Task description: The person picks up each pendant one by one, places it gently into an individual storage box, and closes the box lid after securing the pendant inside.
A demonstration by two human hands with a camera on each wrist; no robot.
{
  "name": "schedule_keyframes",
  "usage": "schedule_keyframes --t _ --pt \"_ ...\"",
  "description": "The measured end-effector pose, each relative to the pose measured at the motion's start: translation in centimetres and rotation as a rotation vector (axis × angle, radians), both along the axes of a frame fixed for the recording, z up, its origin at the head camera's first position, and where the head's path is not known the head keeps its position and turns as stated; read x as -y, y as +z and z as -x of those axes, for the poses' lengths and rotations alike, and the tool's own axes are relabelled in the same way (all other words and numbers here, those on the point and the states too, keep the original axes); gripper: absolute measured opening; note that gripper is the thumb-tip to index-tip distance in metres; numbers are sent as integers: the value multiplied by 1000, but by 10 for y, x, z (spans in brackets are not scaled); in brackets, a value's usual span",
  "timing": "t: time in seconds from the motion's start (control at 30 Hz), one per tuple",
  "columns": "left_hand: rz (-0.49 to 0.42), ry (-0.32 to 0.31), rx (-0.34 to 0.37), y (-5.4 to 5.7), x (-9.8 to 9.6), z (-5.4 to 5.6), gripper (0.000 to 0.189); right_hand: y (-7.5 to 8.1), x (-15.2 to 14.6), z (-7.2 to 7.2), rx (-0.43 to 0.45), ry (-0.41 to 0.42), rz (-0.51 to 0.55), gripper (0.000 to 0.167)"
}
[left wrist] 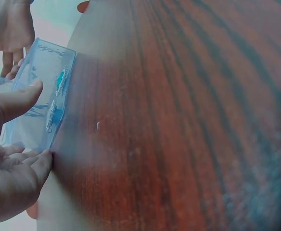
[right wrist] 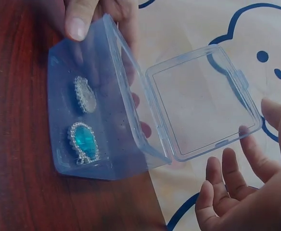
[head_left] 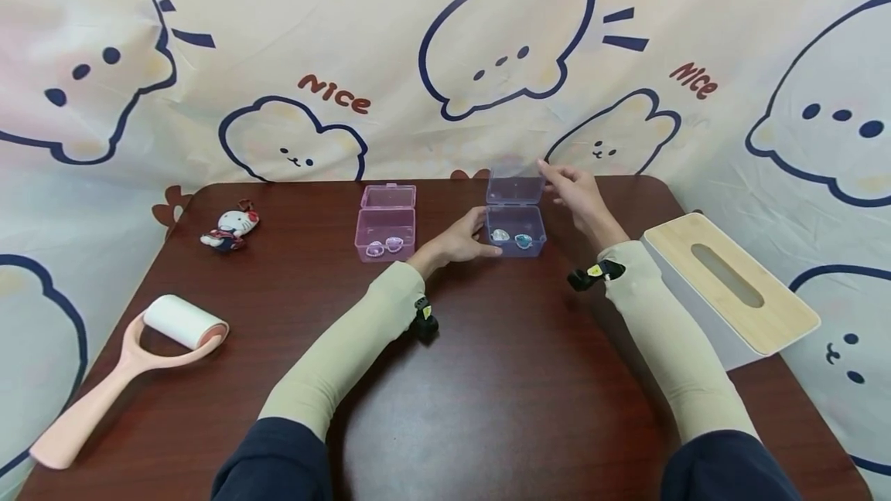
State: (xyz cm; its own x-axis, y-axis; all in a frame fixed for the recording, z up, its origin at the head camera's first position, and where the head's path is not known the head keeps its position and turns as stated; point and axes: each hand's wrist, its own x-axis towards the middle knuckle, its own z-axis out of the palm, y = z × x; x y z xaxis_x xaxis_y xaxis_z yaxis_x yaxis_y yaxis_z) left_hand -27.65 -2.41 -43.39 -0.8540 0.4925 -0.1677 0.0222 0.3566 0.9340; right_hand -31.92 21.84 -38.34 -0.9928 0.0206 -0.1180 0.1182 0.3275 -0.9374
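A see-through blue plastic box [head_left: 515, 248] stands on the table with its hinged lid [right wrist: 198, 106] raised. My left hand [head_left: 455, 241] grips the box by its left side, thumb at the front wall and fingers behind. At the lid's free corner, my right hand [head_left: 579, 198] pinches the edge between thumb and index finger, the other fingers loosely bent. Inside lie two beaded gem pieces: a clear one [right wrist: 85, 95] and a teal one [right wrist: 84, 140]. Left of my left hand is an open pink plastic box [head_left: 386, 221] holding two pale purple beaded pieces [head_left: 384, 247].
A cat-figure keychain [head_left: 232, 229] lies at the far left of the brown table [head_left: 473, 377]. Nearer, a lint roller [head_left: 132, 366] with a pink handle rests at the left edge. A tissue box [head_left: 668, 242] with a wooden top stands at the right, beside my right forearm.
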Motion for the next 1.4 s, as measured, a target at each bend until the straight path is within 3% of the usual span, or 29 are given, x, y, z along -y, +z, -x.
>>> schedule_keyframes --t 0.3,0.53,0.87,1.13,1.4 --pt "-9 14 -5 0 -2 0 89 -3 -4 -23 -9 34 -38 55" --pt "-14 13 -12 -1 -1 0 89 -8 -10 -38 -3 126 -46 41" --pt "-10 18 -18 0 -1 1 91 -20 -16 -47 0 190 -134 59" --pt "-3 0 -15 -1 -1 0 95 -41 -16 -55 -181 240 -228 45" --pt "-13 -54 -16 4 3 1 110 -41 -12 -50 -309 279 -347 39"
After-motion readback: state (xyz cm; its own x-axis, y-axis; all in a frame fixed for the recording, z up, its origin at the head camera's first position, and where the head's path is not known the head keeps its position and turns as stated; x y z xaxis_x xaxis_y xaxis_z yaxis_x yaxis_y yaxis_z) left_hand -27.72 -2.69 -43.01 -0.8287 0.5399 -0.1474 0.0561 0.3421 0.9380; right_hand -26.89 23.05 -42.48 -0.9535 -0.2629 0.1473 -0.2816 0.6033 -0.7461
